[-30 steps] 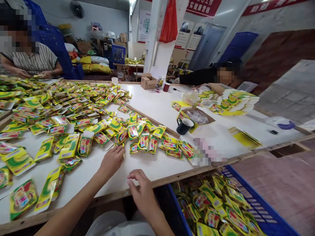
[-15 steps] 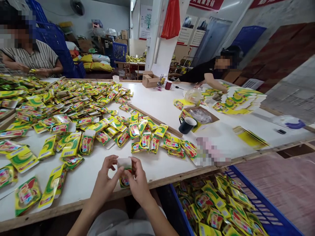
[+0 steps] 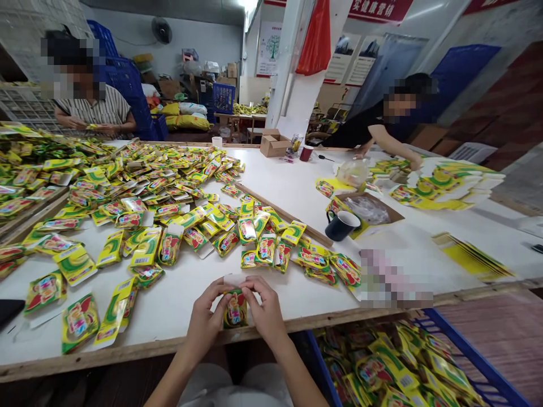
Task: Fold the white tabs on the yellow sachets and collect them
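Note:
Both my hands hold one yellow-green packet (image 3: 236,308) upright over the near edge of the white table (image 3: 280,186). My left hand (image 3: 205,317) pinches its left side and my right hand (image 3: 265,312) pinches the top right, near the packet's white flap. Many more of the same packets (image 3: 139,192) lie spread across the table in front of me and to the left. A small row of them (image 3: 271,249) lies just beyond my hands.
A blue crate (image 3: 428,367) full of packets sits low at my right. A dark mug (image 3: 340,225), an open box (image 3: 368,207) and a wooden strip (image 3: 283,215) lie on the table. Two other people work at the far side. A stack of flat cards (image 3: 445,183) lies right.
My left hand picked a packet off the table and brought it toward me; my right hand joined it. Both now grip the packet closer together, and my view has shifted left.

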Available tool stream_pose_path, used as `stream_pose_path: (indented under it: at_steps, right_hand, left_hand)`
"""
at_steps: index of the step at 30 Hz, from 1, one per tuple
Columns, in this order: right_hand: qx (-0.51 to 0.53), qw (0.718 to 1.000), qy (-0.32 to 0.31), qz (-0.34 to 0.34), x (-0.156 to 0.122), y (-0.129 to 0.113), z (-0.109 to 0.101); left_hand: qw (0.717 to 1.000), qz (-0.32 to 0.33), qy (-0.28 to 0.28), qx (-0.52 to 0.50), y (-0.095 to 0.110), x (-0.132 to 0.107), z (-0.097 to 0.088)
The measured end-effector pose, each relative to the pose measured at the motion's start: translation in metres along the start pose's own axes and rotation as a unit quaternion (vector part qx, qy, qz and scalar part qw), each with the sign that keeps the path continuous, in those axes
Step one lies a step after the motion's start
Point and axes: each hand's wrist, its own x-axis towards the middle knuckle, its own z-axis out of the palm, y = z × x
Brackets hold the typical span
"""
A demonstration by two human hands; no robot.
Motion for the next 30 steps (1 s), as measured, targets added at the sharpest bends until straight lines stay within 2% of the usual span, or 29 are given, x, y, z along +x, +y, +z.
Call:
stream_pose_path:
  at_steps: [4, 8, 14, 19, 26, 30]
  right_hand:
    - [0.028, 0.999, 0.032, 0.002, 0.002, 0.0, 0.002]
    - [0.006, 0.999, -0.022, -0.039, -0.002, -0.004, 0.0]
    - [-0.015, 0.999, 0.002, -0.033, -0.002, -0.006, 0.008]
    - [-0.038, 0.999, 0.018, -0.015, 0.008, -0.006, 0.012]
    - [0.015, 1.0, -0.002, -0.004, -0.002, 0.002, 0.01]
    - [0.027, 1.0, -0.005, 0.002, -0.007, 0.0, 0.016]
  left_hand:
    - [0.999, 0.005, 0.028, -0.023, -0.001, 0.0, 0.003]
    - [1.0, 0.012, 0.014, -0.001, 0.003, -0.001, 0.001]
    - [0.999, -0.033, 0.024, -0.029, 0.012, 0.001, -0.003]
    - [0.995, -0.068, 0.055, -0.041, 0.016, 0.008, 0.0]
    - [0.996, -0.038, 0.036, -0.074, 0.003, 0.002, -0.001]
    - [0.998, -0.025, 0.021, -0.052, 0.006, -0.003, 0.001]
